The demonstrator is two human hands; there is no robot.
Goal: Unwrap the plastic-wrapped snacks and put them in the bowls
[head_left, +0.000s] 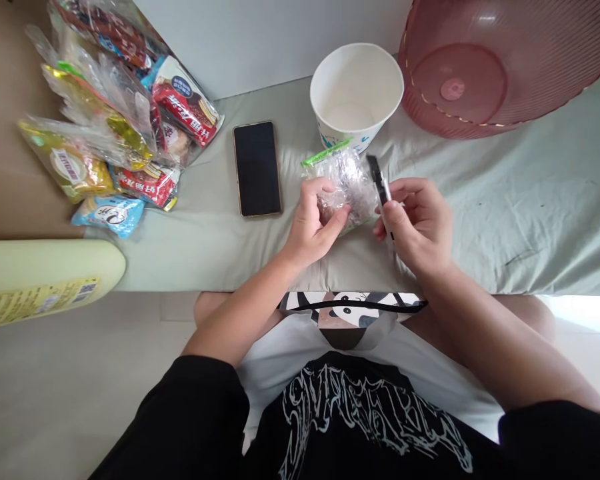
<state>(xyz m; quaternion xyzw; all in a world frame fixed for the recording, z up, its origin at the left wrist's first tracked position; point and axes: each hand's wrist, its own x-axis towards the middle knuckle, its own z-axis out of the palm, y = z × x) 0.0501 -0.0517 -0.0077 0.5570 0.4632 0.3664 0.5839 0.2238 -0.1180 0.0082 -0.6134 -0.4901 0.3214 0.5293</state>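
Observation:
My left hand [316, 223] grips a crinkled clear plastic snack packet [353, 177] with a green strip along its top edge. What lies inside the packet is hard to make out. In my right hand [420, 223] is a utility knife [381, 187] with a dark tip and a pale handle, pinched between thumb and fingers. The knife's tip points away from me, close beside the packet's right edge; I cannot tell whether it touches. Just beyond the packet stands a white paper bucket [357, 90], its inside facing up.
A black phone [257, 169] lies left of the packet. Several wrapped snacks [125, 127] are heaped at the far left. A ribbed pink translucent basin [510, 67] sits at the back right. A yellow-green rounded object [50, 273] juts in at left. Grey-green cloth [490, 180] covers the surface.

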